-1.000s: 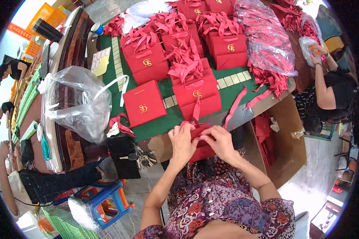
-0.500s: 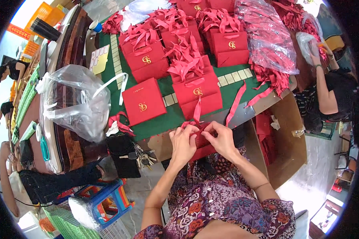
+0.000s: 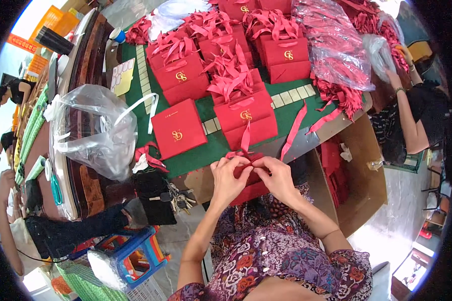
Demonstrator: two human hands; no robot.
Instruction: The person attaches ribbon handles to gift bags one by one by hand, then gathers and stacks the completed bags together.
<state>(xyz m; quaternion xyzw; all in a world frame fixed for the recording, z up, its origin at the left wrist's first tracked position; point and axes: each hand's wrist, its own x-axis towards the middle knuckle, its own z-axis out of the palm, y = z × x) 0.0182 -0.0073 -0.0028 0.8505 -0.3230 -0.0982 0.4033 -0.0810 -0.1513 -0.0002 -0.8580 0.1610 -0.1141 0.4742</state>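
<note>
Head view: both hands meet at the near edge of the green table (image 3: 286, 113), just below the flat red box (image 3: 179, 128). The left hand (image 3: 227, 179) and right hand (image 3: 277, 178) are pinched shut on a small red gift bag (image 3: 249, 186) held against the lap, fingertips now drawn closer together at its top than a second ago, working the red ribbon (image 3: 245, 140) that trails up from it. That tighter pinch suggests the ribbon is being threaded or knotted. Finished bags (image 3: 246, 116) stand just beyond the box.

Both hands (image 3: 251, 178) together, fingers pinched
</note>
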